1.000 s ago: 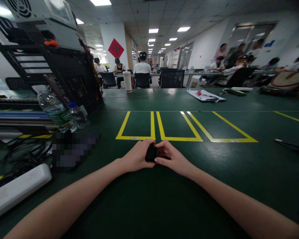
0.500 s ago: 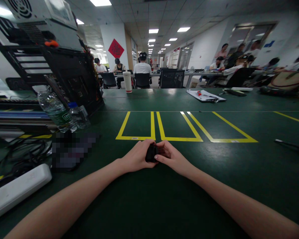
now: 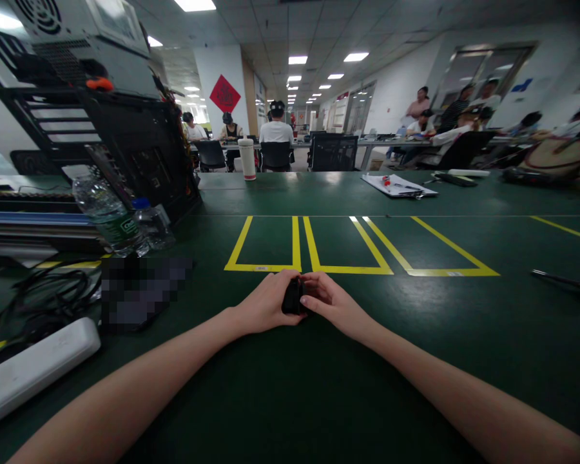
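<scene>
A small black boxy object (image 3: pixel 291 298) is between my hands, just short of the yellow tape on the green table (image 3: pixel 290 386). Its exact kind does not show. My left hand (image 3: pixel 265 303) is closed around its left side, thumb below and fingers over the top. From the right, my right hand (image 3: pixel 333 303) has its thumb tip and bent fingers at the object's right edge. The fingers of that hand are partly hidden behind its thumb and the object.
Yellow tape outlines (image 3: pixel 348 270) lie ahead. At left are a white power strip (image 3: pixel 38 367), black cables (image 3: pixel 38 296), plastic bottles (image 3: pixel 109 216) and an open computer case (image 3: pixel 145 148). A cup (image 3: pixel 247 160), a clipboard (image 3: pixel 399 187) and a dark rod-like tool (image 3: pixel 560 280) stand or lie farther off.
Both hands stay nearly in place around the black object. My right thumb has shifted very slightly at its edge. In the background, a person at the right has moved a little.
</scene>
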A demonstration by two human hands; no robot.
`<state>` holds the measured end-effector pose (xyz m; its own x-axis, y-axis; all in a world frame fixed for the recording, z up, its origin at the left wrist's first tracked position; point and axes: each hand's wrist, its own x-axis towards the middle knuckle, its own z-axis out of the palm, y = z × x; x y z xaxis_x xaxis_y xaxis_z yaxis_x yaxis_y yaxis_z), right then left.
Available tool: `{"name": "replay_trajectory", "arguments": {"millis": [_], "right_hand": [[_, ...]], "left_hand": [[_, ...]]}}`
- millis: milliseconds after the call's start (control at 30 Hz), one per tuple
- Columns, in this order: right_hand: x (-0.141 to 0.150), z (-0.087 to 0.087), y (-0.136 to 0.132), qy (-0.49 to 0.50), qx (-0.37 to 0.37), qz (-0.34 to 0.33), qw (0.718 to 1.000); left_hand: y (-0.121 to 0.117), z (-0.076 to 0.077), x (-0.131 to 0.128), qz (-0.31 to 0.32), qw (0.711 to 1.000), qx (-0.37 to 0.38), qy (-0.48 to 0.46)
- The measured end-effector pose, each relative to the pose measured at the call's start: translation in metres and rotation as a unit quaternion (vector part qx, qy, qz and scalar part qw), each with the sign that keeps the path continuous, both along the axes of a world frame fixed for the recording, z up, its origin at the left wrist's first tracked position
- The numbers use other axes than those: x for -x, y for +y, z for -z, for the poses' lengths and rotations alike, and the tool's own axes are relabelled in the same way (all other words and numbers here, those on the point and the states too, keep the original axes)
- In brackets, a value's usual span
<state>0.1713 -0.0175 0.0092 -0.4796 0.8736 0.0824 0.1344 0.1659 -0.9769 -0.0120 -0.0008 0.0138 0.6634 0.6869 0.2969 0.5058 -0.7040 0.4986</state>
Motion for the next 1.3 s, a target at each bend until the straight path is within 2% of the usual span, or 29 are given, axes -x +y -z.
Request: {"name": "replay_trajectory", "arguments": {"millis": [233,533,800,1167,1300], "right_hand": [[-0.0024,0.0081,0.0014,0.026,-0.011,-0.020,0.999],[0.0006,0.0005,0.0001,0.014,-0.005,-0.001,1.000],[-0.0028,0.0056,0.0002,0.019,-0.027,-0.020,0.999],[-0.0003,0.0028,0.0011,-0.014,-0.009,0.009,1.000],[-0.0012,0.0029,0.0002,-0.004,-0.003,-0.010,1.000]], "left_hand": [[0.0011,0.0022,0.0006,-0.002,1.000,-0.012,0.007],[0.0005,0.0016,0.0004,0.000,1.000,-0.018,0.003],[0.0002,0.0017,0.0011,0.001,1.000,-0.012,0.009],[0.0015,0.0017,0.0001,0.007,1.000,-0.011,0.001],[0.0015,0.0020,0.0005,0.001,1.000,-0.008,0.002]]}}
